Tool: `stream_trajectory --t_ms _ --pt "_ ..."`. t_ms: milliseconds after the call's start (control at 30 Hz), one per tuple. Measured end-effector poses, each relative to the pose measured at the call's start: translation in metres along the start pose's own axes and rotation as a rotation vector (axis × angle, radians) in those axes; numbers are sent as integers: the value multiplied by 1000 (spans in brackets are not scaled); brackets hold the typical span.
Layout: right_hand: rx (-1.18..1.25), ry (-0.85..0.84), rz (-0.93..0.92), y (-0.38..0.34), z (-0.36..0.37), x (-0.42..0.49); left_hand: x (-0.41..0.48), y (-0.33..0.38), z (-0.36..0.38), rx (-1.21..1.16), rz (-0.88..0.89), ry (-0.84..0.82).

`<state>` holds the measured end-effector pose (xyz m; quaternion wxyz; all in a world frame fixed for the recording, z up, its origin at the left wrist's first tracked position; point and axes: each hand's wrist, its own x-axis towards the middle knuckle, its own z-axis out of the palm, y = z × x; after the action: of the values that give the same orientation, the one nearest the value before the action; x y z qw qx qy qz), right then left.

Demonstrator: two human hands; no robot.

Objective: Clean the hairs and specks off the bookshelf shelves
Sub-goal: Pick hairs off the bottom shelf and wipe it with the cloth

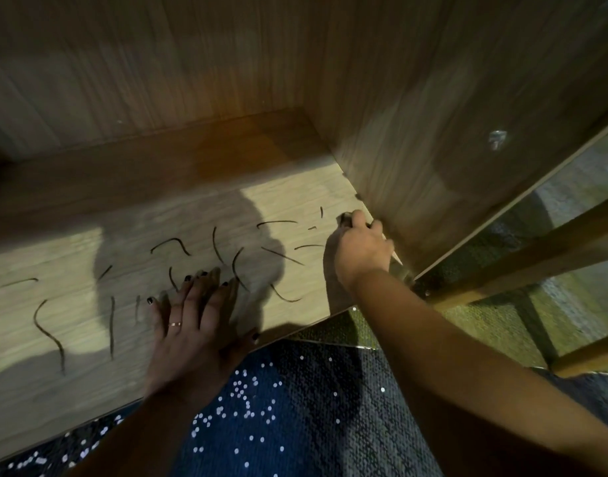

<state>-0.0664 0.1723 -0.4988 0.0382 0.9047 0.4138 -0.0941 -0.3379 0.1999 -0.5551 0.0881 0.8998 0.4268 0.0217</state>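
Many hairs: dark curved hairs (pixel 112 325) lie scattered over the pale shelf (pixel 295 197), from the far left of the frame to just beside the right hand; none are piled together.
Left hand: the left hand (pixel 192 335) rests flat on the shelf at lower centre, fingers straight and slightly spread, holding nothing. Its fingertips lie among a few strands.
Right hand: the right hand (pixel 361 249) sits right of centre at the foot of the side panel (pixel 433 149), fingers curled and bunched. A dark blur at the tips may be a pinched hair, but I cannot tell.
Risk, front edge: a careless sweep could push strands off onto the dark blue speckled fabric (pixel 330 390) below, where they would be hard to see.
Risk, corner: fine strands may slip from a pinch or lodge in the seam under the panel.
Risk, shadow: strands in the dark patches could be missed.
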Motion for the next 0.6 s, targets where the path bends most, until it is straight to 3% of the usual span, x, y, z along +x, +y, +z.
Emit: stream_trajectory --t_ms 167,367,600 --pt "-51 -33 -111 19 14 -50 -3 1 -4 0 11 0" --pt "-86 -80 -98 22 14 -66 -5 4 -9 -43 -36 -23" --pt "-93 -89 -111 24 19 -65 -8 -6 -16 -115 -64 76"
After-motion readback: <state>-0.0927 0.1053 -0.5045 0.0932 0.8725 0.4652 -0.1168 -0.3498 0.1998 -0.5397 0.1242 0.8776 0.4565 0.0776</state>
